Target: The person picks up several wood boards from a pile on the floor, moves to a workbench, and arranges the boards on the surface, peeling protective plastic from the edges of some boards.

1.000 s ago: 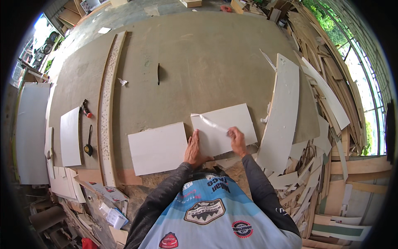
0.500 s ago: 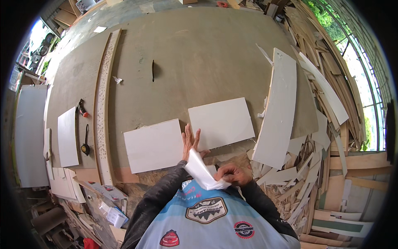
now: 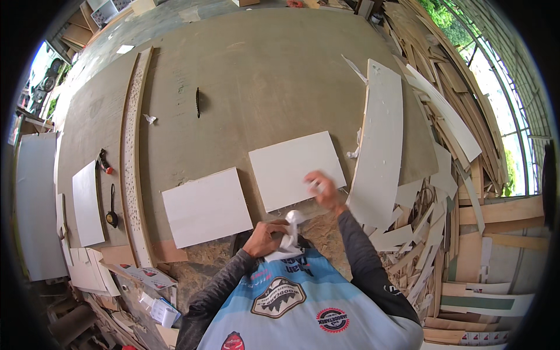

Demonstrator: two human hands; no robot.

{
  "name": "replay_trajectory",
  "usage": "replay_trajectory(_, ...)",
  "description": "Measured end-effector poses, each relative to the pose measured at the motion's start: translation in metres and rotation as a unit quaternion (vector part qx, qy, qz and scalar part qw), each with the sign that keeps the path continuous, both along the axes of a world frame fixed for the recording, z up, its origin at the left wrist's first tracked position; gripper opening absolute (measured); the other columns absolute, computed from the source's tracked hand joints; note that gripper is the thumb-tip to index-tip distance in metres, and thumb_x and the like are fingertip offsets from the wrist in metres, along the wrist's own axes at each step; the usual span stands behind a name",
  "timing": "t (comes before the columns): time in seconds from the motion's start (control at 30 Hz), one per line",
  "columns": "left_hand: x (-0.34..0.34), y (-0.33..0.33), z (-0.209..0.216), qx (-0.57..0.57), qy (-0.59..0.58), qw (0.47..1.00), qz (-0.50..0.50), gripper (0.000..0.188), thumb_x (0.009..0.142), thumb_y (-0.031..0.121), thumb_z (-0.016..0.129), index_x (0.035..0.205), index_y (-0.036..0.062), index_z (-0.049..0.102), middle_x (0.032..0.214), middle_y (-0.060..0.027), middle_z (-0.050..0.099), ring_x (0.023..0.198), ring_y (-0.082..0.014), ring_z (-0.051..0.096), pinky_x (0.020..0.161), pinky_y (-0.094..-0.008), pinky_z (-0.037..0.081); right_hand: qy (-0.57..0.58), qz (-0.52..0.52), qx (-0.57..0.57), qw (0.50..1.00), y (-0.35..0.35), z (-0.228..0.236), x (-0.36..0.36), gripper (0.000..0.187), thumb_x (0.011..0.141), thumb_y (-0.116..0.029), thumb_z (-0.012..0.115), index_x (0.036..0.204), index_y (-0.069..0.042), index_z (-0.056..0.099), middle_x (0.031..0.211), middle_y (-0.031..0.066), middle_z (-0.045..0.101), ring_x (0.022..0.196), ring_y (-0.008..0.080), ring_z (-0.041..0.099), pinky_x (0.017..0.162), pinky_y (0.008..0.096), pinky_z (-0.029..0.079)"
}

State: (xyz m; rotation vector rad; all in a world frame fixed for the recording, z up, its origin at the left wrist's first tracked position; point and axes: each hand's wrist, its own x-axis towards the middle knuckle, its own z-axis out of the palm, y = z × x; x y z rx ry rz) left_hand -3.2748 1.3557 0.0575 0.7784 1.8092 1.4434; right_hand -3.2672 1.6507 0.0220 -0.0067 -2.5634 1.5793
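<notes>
My left hand [image 3: 265,238] is closed on a crumpled, thin white sheet [image 3: 291,224], film or paper, close against my shirt. A twisted end of this sheet rises toward the table edge. My right hand [image 3: 325,189] hovers over the right white panel [image 3: 291,169], slightly blurred, with its fingers curled. Something small and whitish shows at its fingertips, too unclear to name. Left of that panel lies a second white panel [image 3: 207,207], near the table's front edge, with a gap between the two.
The brown tabletop [image 3: 262,76] carries a long speckled strip [image 3: 134,151], a tape measure [image 3: 111,216], a black-and-red tool [image 3: 105,162], a thin black piece [image 3: 197,102] and a small white panel [image 3: 87,204]. A long white board [image 3: 382,140] and heaped wood offcuts [image 3: 420,256] lie right.
My right hand has moved forward from the white sheet to above the right panel. My left hand has drawn back from the panels and now grips the sheet, which is more bunched.
</notes>
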Motion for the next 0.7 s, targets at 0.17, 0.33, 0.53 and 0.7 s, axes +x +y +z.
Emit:
replay_trajectory(0.17,-0.016,-0.015,-0.025,-0.225,0.154,0.958,0.083,0.046,0.073,0.012,0.064,0.118,0.0037,0.069,0.087,-0.0206,0.071,0.077,-0.0387,0.069,0.068,-0.0478,0.053,0.033,-0.169,0.248,0.953,0.1,-0.011,-0.036,0.019,0.089,-0.004,0.068,0.108,0.0,0.067,0.097,0.0159,0.069,0.083,0.0317,0.067,0.078,0.0403,0.054)
replay_trajectory(0.33,-0.018,-0.008,-0.027,-0.32,0.274,0.906,-0.037,0.082,0.077,0.015,0.06,0.155,0.0082,0.038,0.097,-0.0193,0.071,0.079,-0.0394,0.07,0.07,-0.0506,0.055,-0.05,-0.104,0.267,0.957,0.117,-0.025,-0.044,0.014,0.089,-0.004,0.068,0.102,0.001,0.065,0.094,0.0169,0.069,0.088,0.0381,0.067,0.079,0.0447,0.053)
replay_trajectory(0.53,-0.015,-0.005,-0.047,-0.336,0.278,0.897,-0.069,0.087,0.079,0.017,0.06,0.161,0.01,0.029,0.104,-0.0201,0.07,0.082,-0.0399,0.07,0.072,-0.052,0.055,-0.041,-0.124,0.331,0.935,0.124,-0.049,-0.028,0.009,0.091,0.0,0.062,0.098,-0.001,0.057,0.091,0.0179,0.066,0.088,0.0395,0.065,0.079,0.0493,0.051)
replay_trajectory(0.7,-0.016,-0.009,-0.048,-0.338,0.262,0.901,-0.073,0.089,0.08,0.017,0.06,0.161,0.0088,0.026,0.106,-0.0213,0.07,0.085,-0.0402,0.071,0.074,-0.0518,0.055,-0.082,-0.086,0.302,0.946,0.106,-0.026,0.01,0.006,0.092,0.0,0.055,0.097,-0.001,0.052,0.088,0.0182,0.063,0.087,0.04,0.064,0.077,0.0495,0.049)
